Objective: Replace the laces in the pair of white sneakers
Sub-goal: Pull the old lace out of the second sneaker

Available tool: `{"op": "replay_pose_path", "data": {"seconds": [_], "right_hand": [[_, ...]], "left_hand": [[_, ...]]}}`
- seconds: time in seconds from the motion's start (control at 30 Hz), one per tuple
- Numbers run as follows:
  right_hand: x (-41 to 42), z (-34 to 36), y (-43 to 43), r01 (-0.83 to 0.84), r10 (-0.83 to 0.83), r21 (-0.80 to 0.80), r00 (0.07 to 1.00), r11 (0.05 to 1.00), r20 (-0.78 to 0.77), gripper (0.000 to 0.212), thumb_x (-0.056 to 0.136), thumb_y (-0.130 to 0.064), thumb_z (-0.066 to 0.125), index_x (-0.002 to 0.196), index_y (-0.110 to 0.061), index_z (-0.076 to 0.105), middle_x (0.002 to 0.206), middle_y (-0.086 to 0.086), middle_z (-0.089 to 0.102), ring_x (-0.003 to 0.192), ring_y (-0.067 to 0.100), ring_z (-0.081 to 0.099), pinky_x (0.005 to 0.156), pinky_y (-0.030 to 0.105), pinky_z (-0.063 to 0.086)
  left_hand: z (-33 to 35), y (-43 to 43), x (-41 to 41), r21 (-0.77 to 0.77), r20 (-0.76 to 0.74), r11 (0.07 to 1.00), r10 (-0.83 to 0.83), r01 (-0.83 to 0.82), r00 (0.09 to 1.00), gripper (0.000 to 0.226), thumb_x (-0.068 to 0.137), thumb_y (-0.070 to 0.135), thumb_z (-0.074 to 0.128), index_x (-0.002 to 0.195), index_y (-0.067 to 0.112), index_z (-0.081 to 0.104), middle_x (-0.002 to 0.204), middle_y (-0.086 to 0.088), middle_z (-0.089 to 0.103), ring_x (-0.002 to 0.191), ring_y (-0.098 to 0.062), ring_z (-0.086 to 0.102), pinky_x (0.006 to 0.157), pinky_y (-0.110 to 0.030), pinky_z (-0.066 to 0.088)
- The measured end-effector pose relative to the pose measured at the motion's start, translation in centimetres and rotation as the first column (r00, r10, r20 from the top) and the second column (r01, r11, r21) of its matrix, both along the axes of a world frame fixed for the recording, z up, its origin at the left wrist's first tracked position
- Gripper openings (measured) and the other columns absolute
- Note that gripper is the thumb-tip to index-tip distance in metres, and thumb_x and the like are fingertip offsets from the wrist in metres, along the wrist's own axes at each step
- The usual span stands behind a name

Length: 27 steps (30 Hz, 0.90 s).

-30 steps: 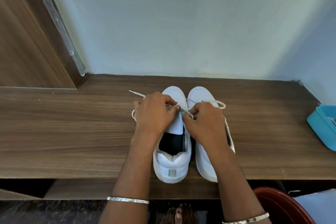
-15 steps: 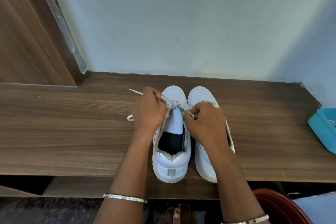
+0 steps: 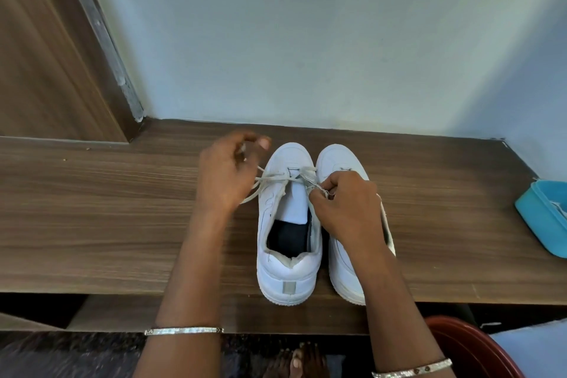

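Pinching white lace [image 3: 273,177] at both ends — left hand [image 3: 225,172], right hand [image 3: 346,205] — over sneaker [image 3: 285,270].

We see a dark wood-grain bench [image 3: 107,224]. Near its middle the left sneaker [image 3: 288,273] and right sneaker [image 3: 346,279] stand side by side, heels at the front edge, toes toward the back. A blue container [image 3: 543,224] sits at the right edge, and small specks [image 3: 64,159], perhaps crumbs, lie near the back left corner.

Blue container [image 3: 543,218] sits at the right end of the wooden counter [image 3: 107,224]. Red-brown tub [image 3: 469,347] stands below.
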State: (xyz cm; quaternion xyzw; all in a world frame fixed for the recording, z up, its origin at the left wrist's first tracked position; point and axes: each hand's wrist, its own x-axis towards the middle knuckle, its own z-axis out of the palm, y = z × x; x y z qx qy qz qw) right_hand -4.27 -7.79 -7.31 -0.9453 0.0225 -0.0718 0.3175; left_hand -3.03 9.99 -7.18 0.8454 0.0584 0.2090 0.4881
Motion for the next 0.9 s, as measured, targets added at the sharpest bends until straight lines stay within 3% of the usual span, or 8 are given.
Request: {"op": "replay_pose_path", "data": {"seconds": [0.1, 0.37, 0.5, 0.57, 0.63, 0.73, 0.83, 0.9], "right_hand": [[0.1, 0.0, 0.0, 0.001, -0.001, 0.001, 1.000, 1.000, -0.007, 0.015, 0.087, -0.023, 0.064, 0.084, -0.010, 0.071, 0.075, 0.003, 0.068, 0.077, 0.022, 0.063, 0.074, 0.035, 0.052], [0.1, -0.2, 0.0, 0.004, -0.003, 0.031, 1.000, 1.000, -0.003, 0.014, 0.086, -0.022, 0.064, 0.082, -0.010, 0.070, 0.073, 0.001, 0.067, 0.075, 0.020, 0.063, 0.072, 0.034, 0.051], [0.1, -0.3, 0.0, 0.010, -0.010, 0.038, 1.000, 0.999, -0.010, 0.013, 0.085, -0.022, 0.064, 0.082, -0.011, 0.070, 0.072, 0.000, 0.066, 0.076, 0.020, 0.061, 0.069, 0.031, 0.047], [0.1, -0.4, 0.0, 0.011, -0.011, 0.028, 1.000, 1.000, -0.015, 0.012, 0.085, -0.022, 0.064, 0.082, -0.012, 0.070, 0.072, -0.001, 0.066, 0.076, 0.018, 0.061, 0.066, 0.029, 0.043], [0.1, -0.3, 0.0, 0.011, -0.010, 0.021, 1.000, 1.000, -0.018, 0.013, 0.085, -0.023, 0.063, 0.082, -0.012, 0.070, 0.073, 0.000, 0.066, 0.076, 0.017, 0.061, 0.065, 0.029, 0.042], [0.1, -0.2, 0.0, 0.010, -0.010, 0.014, 1.000, 1.000, -0.026, 0.013, 0.086, -0.022, 0.063, 0.083, -0.012, 0.070, 0.073, 0.000, 0.067, 0.075, 0.017, 0.061, 0.065, 0.028, 0.041], [0.0, -0.2, 0.0, 0.009, -0.009, 0.011, 0.999, 1.000, -0.035, 0.014, 0.087, -0.023, 0.063, 0.084, -0.011, 0.070, 0.073, 0.001, 0.068, 0.074, 0.017, 0.062, 0.064, 0.027, 0.040], [0.0, -0.1, 0.0, 0.009, -0.008, 0.008, 0.999, 1.000, -0.045, 0.014, 0.087, -0.023, 0.063, 0.084, -0.011, 0.070, 0.073, 0.001, 0.068, 0.073, 0.017, 0.062, 0.063, 0.027, 0.040]], "left_hand": [[-0.1, 0.0, -0.1, 0.368, -0.171, 0.915, -0.109, 0.166, 0.979, 0.018, 0.078, 0.054, 0.076, 0.089, 0.040, 0.073, 0.077, 0.021, 0.052, 0.070, 0.006, 0.053, 0.064, -0.015, 0.038], [-1.5, 0.0, 0.4, 0.494, -0.123, 0.868, 0.014, 0.049, 0.992, 0.007, 0.093, 0.030, 0.065, 0.094, 0.024, 0.069, 0.101, 0.008, 0.047, 0.105, -0.022, 0.053, 0.086, -0.038, 0.036], [-1.8, 0.6, 0.9, 0.143, -0.030, 0.968, 0.211, -0.205, 0.977, 0.009, 0.096, 0.015, 0.056, 0.096, 0.018, 0.064, 0.122, -0.004, 0.054, 0.113, -0.026, 0.053, 0.097, -0.044, 0.040], [-1.5, 1.0, 1.0, -0.284, -0.043, 0.929, 0.236, -0.238, 0.971, 0.009, 0.101, 0.016, 0.052, 0.096, 0.018, 0.060, 0.107, -0.001, 0.062, 0.097, -0.018, 0.062, 0.085, -0.036, 0.046], [-0.8, 0.9, 0.7, -0.738, -0.090, 0.656, 0.136, -0.158, 0.987, 0.018, 0.106, 0.015, 0.044, 0.091, 0.018, 0.054, 0.094, 0.003, 0.071, 0.088, -0.012, 0.069, 0.079, -0.030, 0.047], [-0.1, 0.6, 0.3, -0.950, -0.060, 0.306, 0.021, -0.064, 0.998, 0.025, 0.108, 0.013, 0.039, 0.086, 0.014, 0.051, 0.064, 0.000, 0.063, 0.058, -0.015, 0.062, 0.066, -0.035, 0.056], [-0.2, 0.0, 0.3, -0.744, -0.102, 0.665, -0.010, -0.070, 0.995, 0.026, 0.105, 0.024, 0.049, 0.080, 0.017, 0.055, 0.055, 0.009, 0.045, 0.049, -0.011, 0.036, 0.048, -0.025, 0.035], [-0.7, -0.2, 0.3, -0.249, -0.126, 0.968, -0.049, 0.017, 0.991, 0.024, 0.095, 0.045, 0.062, 0.084, 0.025, 0.067, 0.072, 0.015, 0.063, 0.063, -0.005, 0.054, 0.058, -0.024, 0.042]]}}
